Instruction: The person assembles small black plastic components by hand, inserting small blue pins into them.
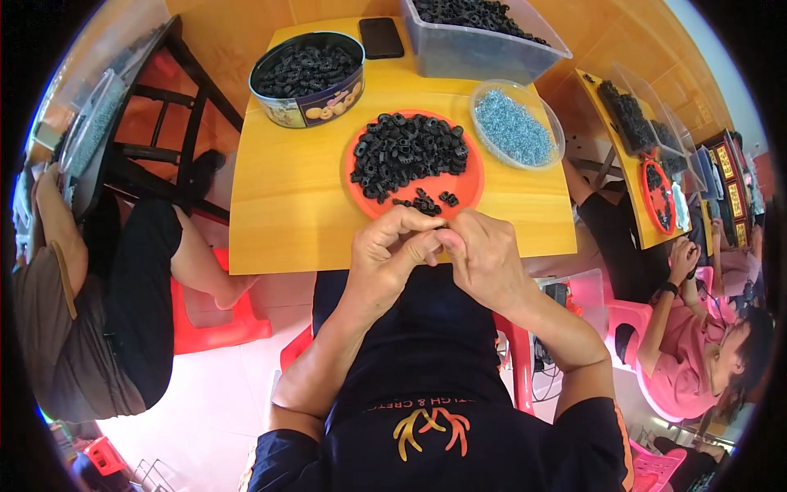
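Observation:
My left hand (388, 256) and my right hand (485, 254) meet at the near edge of the table, fingertips pinched together. Between them a small dark piece barely shows; most of it is covered by my fingers, so its kind cannot be told. Just beyond my hands lies an orange-red plate (354, 185) heaped with small black plastic parts (410, 152). A few of these parts sit apart on the plate's near side, close to my fingertips. To the right of the plate is a clear round tub (559, 152) of small shiny silver-blue pieces (514, 127).
A round tin (328, 102) full of black parts stands at the back left of the yellow table (279, 213). Behind are a dark phone (381, 38) and a clear plastic bin (459, 57) of black parts. People sit at other tables on both sides.

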A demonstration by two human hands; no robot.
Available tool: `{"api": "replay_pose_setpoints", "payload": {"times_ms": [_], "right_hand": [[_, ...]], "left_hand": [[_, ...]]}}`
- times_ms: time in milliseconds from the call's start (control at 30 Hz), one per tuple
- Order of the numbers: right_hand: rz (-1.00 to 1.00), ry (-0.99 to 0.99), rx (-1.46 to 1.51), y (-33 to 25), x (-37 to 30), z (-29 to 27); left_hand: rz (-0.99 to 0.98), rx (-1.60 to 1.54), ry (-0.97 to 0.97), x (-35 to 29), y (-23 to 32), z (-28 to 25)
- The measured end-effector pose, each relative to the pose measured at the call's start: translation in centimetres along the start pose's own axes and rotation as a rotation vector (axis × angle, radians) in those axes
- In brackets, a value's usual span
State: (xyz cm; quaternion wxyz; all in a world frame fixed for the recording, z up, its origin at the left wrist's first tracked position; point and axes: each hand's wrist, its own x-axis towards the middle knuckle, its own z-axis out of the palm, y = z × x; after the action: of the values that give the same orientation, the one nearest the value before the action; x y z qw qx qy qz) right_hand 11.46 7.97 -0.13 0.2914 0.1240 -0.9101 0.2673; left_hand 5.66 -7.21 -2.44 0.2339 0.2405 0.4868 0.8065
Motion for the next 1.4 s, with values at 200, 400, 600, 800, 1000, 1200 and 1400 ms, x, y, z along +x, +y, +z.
{"api": "replay_pose_setpoints", "payload": {"times_ms": [200, 400, 600, 800, 1000, 1200, 1400], "right_hand": [[0.277, -0.108, 0.286, 1.1, 0.5, -0.6], [0.470, -0.014, 0.418, 4.4, 0.2, -2.2], [0.470, -0.112, 0.088, 6.4, 0.3, -2.9], [0.423, -0.178, -0.039, 6.8, 0.1, -2.3], [0.353, -0.190, -0.085, 7.2, 0.2, -1.9], [0.153, -0.098, -0.140, 7.6, 2.5, 0.6], [0.133, -0.096, -0.150, 7.4, 3.9, 2.4]], "left_hand": [[-0.021, -0.035, 0.026, 1.0, -0.4, 0.0], [-0.031, 0.047, 0.096, 1.6, 0.4, -1.2], [0.234, 0.363, 0.339, 7.9, 4.8, -5.5], [0.326, 0.645, 0.462, 16.2, 8.4, -11.5], [0.310, 0.521, 0.295, 12.8, 6.8, -8.3], [0.171, 0.388, 0.176, 5.6, 4.3, -3.8], [-0.049, 0.322, 0.180, 1.6, 1.0, -2.9]]}}
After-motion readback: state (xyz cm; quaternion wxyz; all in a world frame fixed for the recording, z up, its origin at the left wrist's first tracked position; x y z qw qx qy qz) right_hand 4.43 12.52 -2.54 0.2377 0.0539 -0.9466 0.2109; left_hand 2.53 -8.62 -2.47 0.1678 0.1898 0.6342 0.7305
